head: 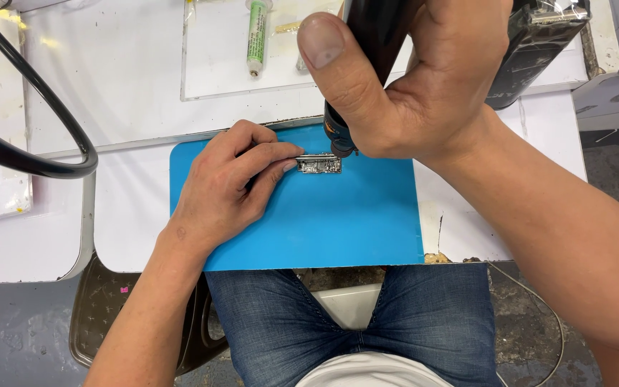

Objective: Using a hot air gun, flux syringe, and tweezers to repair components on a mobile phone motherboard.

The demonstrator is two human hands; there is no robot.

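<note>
The camera sits on my head and looks almost straight down. It sees my lap in blue jeans [352,322] at the bottom and the white table [130,86] at the top. The blue mat [324,222] is in the middle. My right hand [424,79] is lifted up close to the camera, so it looks very big. My left hand [227,186] is lower on the mat and looks smaller. There is only this one view.
</note>
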